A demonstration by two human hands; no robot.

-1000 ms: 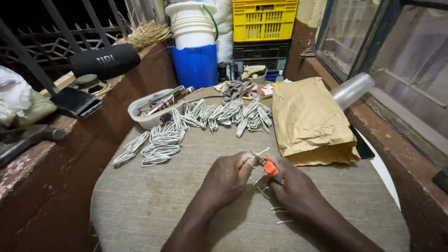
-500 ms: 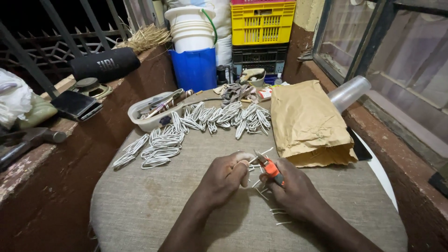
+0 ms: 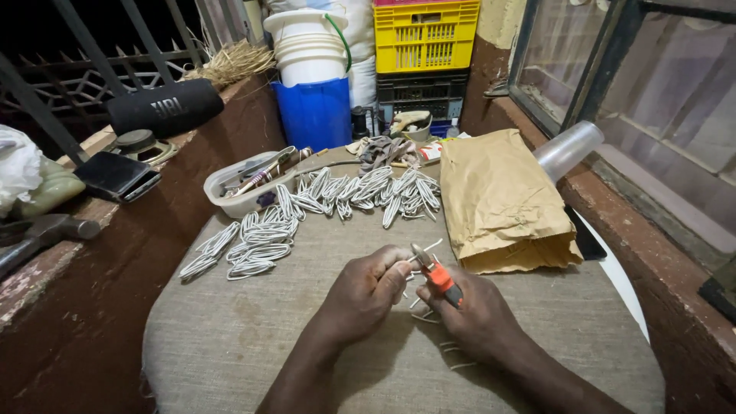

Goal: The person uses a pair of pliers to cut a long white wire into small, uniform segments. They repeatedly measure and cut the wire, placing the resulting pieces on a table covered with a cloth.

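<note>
a hammer is seen at the far left on the ledge, with a dark phone and a black cylindrical speaker behind it. a round table covered in grey cloth fills the middle. on its left part a heap of white wire loops is laid out, and a shallow white tray holding small tools is set just behind. a longer row of the same loops is spread across the far side of the table, before a blue bucket with white buckets stacked in it.

near the front, the left hand is held above the cloth, its fingers closed on a short piece of white wire. the wire is met by the nose of orange-handled pliers, which are gripped in the closed fingers of the right hand. a few loose wire bits lie on the cloth beneath and beside the hands.

to the right a brown paper bag lies flat on the table, just beyond the hands. a clear plastic cup lies tipped on its side on the sill at the right, and a yellow crate is stacked at the back.
</note>
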